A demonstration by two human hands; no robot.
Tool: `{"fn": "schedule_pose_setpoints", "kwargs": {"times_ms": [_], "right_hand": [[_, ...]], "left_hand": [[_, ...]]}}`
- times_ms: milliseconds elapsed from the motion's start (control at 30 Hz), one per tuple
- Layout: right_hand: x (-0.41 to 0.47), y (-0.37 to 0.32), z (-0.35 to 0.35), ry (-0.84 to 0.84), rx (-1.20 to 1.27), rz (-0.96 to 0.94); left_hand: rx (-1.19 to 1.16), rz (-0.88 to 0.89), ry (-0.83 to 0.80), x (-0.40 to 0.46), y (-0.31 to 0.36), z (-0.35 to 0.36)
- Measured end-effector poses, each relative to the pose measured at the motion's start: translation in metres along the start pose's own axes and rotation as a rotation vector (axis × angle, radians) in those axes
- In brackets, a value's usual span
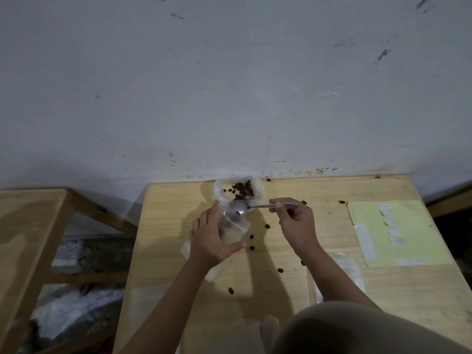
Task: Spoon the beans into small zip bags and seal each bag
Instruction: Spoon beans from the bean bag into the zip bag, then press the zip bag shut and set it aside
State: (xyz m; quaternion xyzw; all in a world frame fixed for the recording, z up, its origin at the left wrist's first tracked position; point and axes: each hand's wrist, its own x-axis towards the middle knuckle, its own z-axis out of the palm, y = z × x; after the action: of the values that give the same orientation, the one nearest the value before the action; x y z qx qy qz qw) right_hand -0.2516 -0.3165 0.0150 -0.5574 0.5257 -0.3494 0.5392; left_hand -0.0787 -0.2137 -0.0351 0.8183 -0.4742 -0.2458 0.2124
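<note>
Head view is looking down on a wooden surface (255, 315) with loose beans (231, 290) lying scattered near the person. Farther out, the left hand (213, 241) is gripping a small clear zip bag (233, 229), holding its mouth up. The right hand (293, 221) is pinching a metal spoon (238, 208), its bowl sitting at the bag's mouth. Beyond, against the wall, an open plastic bag of beans (240, 189) is resting.
</note>
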Motion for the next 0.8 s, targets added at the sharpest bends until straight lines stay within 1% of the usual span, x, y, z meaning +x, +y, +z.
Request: {"fn": "schedule_pose_setpoints", "kwargs": {"times_ms": [133, 233, 333, 400, 467, 533, 567, 633, 667, 700, 733, 767, 800], "right_hand": [[0.013, 0.001, 0.003, 0.057, 0.038, 0.0], [0.023, 0.003, 0.009, 0.112, 0.07, 0.055], [0.035, 0.008, 0.02, 0.134, 0.051, 0.121], [0.043, 0.014, 0.028, 0.114, 0.01, 0.187], [0.05, 0.019, 0.032, 0.104, -0.08, 0.242], [0.052, 0.019, 0.032, 0.125, -0.122, 0.252], [0.052, 0.018, 0.03, 0.167, -0.173, 0.236], [0.049, 0.015, 0.023, 0.318, -0.434, 0.101], [0.045, 0.013, 0.019, 0.389, -0.558, -0.01], [0.04, 0.011, 0.015, 0.436, -0.611, -0.129], [0.035, 0.01, 0.011, 0.446, -0.599, -0.239], [0.028, 0.008, 0.007, 0.413, -0.556, -0.337], [0.021, 0.007, 0.003, 0.337, -0.496, -0.405]], "left_hand": [[0.002, 0.022, 0.012, 0.003, -0.002, 0.0], [-0.017, 0.043, 0.03, 0.003, -0.004, 0.001], [-0.055, 0.106, 0.093, 0.001, -0.005, 0.004], [-0.074, 0.138, 0.144, -0.003, -0.002, 0.004], [-0.089, 0.145, 0.16, -0.006, 0.002, 0.002], [-0.111, 0.132, 0.172, -0.01, 0.005, -0.001], [-0.126, 0.121, 0.18, -0.011, 0.007, -0.002], [-0.161, 0.091, 0.202, -0.014, 0.011, -0.005], [-0.184, 0.074, 0.213, -0.016, 0.014, -0.006], [-0.217, 0.055, 0.218, -0.018, 0.017, -0.008], [-0.259, 0.032, 0.217, -0.02, 0.021, -0.01], [-0.303, 0.007, 0.215, -0.022, 0.024, -0.012], [-0.341, -0.016, 0.212, -0.024, 0.028, -0.014]]}}
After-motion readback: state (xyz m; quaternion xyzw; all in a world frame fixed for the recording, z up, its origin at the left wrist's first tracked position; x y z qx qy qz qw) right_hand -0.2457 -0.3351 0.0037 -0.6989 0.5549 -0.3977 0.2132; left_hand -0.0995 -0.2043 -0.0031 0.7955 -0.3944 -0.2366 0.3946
